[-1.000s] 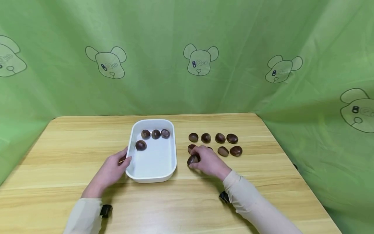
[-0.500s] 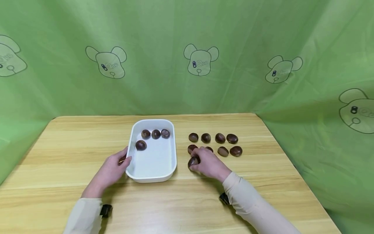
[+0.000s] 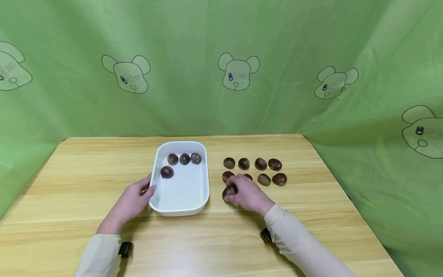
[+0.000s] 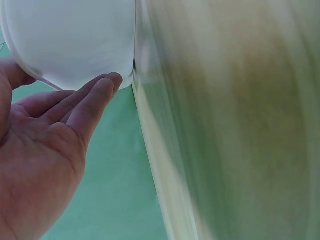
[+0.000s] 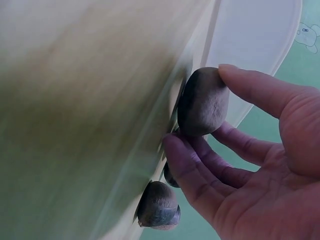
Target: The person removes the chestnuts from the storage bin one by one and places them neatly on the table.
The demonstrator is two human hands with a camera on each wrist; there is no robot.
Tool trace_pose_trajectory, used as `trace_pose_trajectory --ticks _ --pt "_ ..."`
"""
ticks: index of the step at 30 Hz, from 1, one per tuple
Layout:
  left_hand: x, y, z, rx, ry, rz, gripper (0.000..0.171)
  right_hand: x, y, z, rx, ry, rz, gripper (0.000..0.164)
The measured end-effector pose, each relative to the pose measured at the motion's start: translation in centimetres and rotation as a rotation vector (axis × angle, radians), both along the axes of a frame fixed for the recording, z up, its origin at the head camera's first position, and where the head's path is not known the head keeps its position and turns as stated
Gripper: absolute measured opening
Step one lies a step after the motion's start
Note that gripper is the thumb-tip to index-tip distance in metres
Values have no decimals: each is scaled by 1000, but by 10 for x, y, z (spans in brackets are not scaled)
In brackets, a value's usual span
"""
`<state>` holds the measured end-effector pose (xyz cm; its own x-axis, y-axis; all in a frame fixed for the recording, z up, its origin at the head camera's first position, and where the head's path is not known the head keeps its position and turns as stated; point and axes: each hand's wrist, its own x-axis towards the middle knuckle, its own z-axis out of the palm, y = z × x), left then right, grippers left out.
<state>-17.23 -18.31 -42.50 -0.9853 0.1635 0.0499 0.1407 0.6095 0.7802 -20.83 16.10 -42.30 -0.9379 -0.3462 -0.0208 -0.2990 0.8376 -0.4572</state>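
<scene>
A white tray [image 3: 180, 192] stands left of centre on the table, with several brown chestnuts inside at its far end. My left hand [image 3: 133, 198] holds the tray's left side, thumb at the rim. In the left wrist view, the fingers [image 4: 95, 102] lie along the tray's outer wall. To the right of the tray, my right hand [image 3: 249, 194] pinches a chestnut [image 3: 228, 192] between thumb and fingers, low over the table. The right wrist view shows that chestnut [image 5: 204, 102] with the thumb on its top edge.
Two rows of chestnuts lie right of the tray; the far row includes a chestnut [image 3: 260, 163], the near row another [image 3: 279, 179]. My right hand partly covers the near row. The wooden table [image 3: 194, 250] ends at a green curtain [image 3: 187, 107] behind and at the right.
The pinched chestnut has shifted very slightly toward me since one second ago, and then stays put. The left hand and the tray have not moved.
</scene>
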Motion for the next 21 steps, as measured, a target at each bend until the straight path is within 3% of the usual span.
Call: trace_pose_trajectory --ticks 14,21 --pt "0 0 2 4 -12 -1 52 1 4 2 -25 -12 -9 42" --pt "-1 0 0 5 -24 4 53 3 6 15 -51 -53 -55 44"
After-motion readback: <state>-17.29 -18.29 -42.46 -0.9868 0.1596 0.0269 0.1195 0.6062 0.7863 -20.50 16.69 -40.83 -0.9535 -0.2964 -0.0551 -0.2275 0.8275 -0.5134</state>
